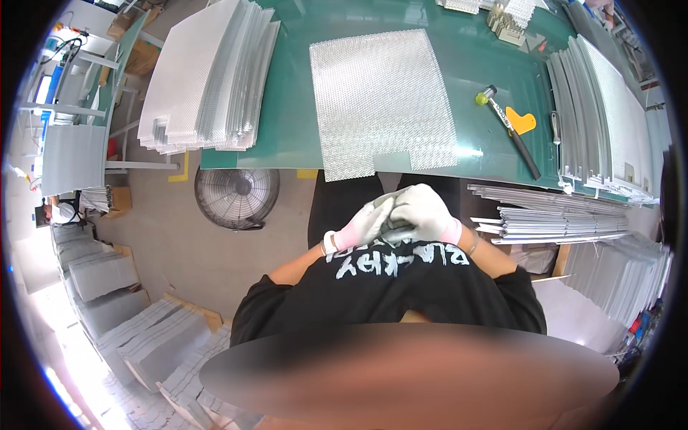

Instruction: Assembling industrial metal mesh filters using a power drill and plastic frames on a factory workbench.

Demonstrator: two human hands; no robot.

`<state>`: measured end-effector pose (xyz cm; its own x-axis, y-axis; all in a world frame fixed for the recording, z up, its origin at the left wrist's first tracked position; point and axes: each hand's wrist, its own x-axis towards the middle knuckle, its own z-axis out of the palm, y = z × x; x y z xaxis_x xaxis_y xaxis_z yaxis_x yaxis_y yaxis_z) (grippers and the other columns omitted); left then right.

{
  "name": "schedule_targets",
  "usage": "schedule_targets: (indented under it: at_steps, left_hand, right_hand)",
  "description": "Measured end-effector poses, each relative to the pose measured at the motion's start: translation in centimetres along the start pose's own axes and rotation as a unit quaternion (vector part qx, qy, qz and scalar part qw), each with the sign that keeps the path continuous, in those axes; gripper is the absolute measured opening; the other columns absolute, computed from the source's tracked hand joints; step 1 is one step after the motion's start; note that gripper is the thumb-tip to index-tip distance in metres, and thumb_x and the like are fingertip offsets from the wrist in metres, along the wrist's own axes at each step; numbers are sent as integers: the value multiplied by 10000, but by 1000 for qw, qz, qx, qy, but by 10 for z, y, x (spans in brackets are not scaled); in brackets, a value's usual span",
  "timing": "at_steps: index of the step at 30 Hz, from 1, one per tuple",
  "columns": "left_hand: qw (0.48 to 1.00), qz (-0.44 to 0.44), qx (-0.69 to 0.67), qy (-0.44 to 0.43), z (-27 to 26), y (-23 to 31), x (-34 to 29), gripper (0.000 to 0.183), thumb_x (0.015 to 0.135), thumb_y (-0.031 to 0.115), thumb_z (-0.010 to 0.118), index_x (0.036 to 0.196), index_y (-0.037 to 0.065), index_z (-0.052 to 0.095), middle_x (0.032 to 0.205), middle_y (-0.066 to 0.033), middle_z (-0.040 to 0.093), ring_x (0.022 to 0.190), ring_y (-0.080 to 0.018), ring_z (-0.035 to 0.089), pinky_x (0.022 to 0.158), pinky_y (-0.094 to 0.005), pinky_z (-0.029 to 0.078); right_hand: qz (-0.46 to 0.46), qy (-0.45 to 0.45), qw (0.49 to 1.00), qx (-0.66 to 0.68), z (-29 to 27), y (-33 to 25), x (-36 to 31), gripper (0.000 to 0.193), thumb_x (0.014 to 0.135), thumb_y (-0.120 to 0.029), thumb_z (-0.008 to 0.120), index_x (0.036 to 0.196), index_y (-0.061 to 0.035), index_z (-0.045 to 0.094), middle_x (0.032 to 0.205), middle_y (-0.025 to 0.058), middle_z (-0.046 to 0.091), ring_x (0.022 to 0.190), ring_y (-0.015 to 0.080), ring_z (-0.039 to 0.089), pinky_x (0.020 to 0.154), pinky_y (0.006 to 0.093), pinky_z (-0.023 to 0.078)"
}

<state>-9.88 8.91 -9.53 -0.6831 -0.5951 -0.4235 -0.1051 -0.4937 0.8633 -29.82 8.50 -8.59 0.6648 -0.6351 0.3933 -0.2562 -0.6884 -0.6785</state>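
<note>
Both my hands wear whitish gloves with pink cuffs and meet in front of my black shirt, just off the near edge of the green table (294, 79). My left hand (367, 219) is closed and presses against my right hand (426, 213), whose fingers are curled. Anything between them is hidden. On the table ahead lies a silvery metal mesh sheet (383, 100), a notch cut in its near edge that slightly overhangs the table. To its right rests a mallet (510, 130) with a black handle, beside an orange-yellow flat piece (521, 122).
Mesh panels (190, 72) are stacked at the table's left, and more panels (598, 115) lean at its right. Below the right side sits a pile of metal strips (552, 218). A round floor fan (240, 193) stands left of my legs. Panel stacks (161, 340) line the lower left.
</note>
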Motion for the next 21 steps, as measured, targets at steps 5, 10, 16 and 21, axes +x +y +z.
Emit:
schedule_targets:
  at_steps: [5, 10, 16, 21]
  left_hand:
    - [990, 82, -58, 101, -21, -95, 16, 338, 1065, 307, 452, 1227, 19, 524, 954, 13, 560, 823, -31, 494, 722, -204, 439]
    - [908, 124, -265, 299, -9, -63, 43, 263, 1019, 279, 570, 1146, 51, 554, 1007, -30, 614, 856, -98, 588, 743, -257, 480]
    - [906, 155, -258, 298, -17, -64, 37, 245, 988, 244, 622, 1009, 2, 652, 976, -73, 679, 903, -171, 670, 864, -345, 546]
    - [882, 136, -375, 250, -17, -74, 34, 207, 983, 203, 629, 1007, -2, 653, 971, -74, 675, 909, -163, 670, 867, -327, 553]
  right_hand:
    - [369, 245, 863, 244, 60, 8, -46, 387, 835, -158, 747, 1130, -21, 538, 968, 47, 579, 791, 103, 554, 704, 261, 472]
    - [425, 288, 689, 511, 81, 30, -46, 205, 999, -175, 567, 1136, -23, 553, 870, 14, 584, 685, 72, 531, 634, 252, 473]
    - [377, 317, 656, 572, 82, 39, -38, 182, 1001, -170, 563, 1090, -12, 561, 847, 17, 581, 640, 75, 496, 606, 244, 442]
    - [374, 328, 670, 551, 84, 33, -38, 170, 997, -159, 566, 1060, -1, 561, 816, 17, 577, 620, 73, 484, 588, 240, 425]
